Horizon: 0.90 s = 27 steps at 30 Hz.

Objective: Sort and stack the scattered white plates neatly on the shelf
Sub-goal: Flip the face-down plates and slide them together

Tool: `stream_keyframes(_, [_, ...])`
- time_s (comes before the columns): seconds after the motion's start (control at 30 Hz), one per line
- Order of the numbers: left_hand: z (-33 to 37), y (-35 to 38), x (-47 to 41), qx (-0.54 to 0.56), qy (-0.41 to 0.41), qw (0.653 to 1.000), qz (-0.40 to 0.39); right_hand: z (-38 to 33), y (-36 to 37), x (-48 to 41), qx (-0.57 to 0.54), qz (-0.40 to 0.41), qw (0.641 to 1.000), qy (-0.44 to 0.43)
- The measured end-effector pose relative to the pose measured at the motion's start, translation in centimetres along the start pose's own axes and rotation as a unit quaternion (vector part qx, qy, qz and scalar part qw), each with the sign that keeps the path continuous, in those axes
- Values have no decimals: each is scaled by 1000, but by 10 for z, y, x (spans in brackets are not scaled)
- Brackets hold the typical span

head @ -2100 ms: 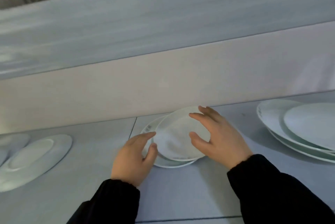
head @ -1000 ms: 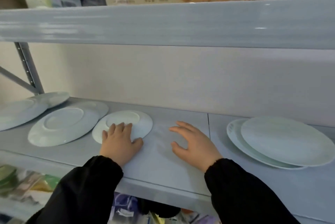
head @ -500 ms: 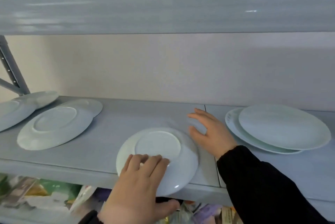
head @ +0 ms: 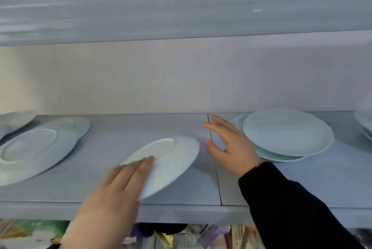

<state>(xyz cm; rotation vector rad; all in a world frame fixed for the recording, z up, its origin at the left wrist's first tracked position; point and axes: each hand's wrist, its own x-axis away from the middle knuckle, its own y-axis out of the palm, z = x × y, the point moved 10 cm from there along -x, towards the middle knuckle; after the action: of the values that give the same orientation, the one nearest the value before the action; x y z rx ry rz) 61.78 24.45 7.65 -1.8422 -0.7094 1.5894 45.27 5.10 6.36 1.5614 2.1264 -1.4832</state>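
Near the front edge of the shelf [head: 104, 186], the left hand [head: 112, 194] grips a small white plate [head: 171, 160] by its near rim, fingers spread flat over the upturned base; the thumb is hidden, presumably under the rim. The plate is upside down and tilted, its far edge raised off the shelf board. Just to its right, the right hand [head: 231, 148] is open and empty, fingers spread, poised above the shelf between the held plate and a pair of plates [head: 285, 132], close beside that pair without gripping it.

The step in hand looks like carrying this plate over to a stack. The next move would call for choosing a pile by size, turning the plate to match, and lowering it squarely; the free hand could steady the pile.

Further out, the right pair sits off-centre, the upper plate shifted right of the lower. At left, overturned plates [head: 34, 152] overlap loosely, not yet stacked. More plate rims [head: 365, 123] show at the far right edge.
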Motion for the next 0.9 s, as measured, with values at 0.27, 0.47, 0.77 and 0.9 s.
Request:
stream_keyframes(0.27, [6, 5, -82, 281, -300, 906, 101, 55, -125, 48, 63, 127, 990, -21])
stream_keyframes(0.47, [59, 106, -145, 531, -395, 747, 66, 123, -192, 71, 77, 138, 987, 41])
stream_keyframes(0.77, [98, 210, -168, 615, -435, 656, -48, 192, -246, 83, 66, 146, 983, 86])
stream_keyframes(0.9, [88, 209, -170, 512, -408, 753, -63, 200, -243, 82, 63, 119, 986, 96])
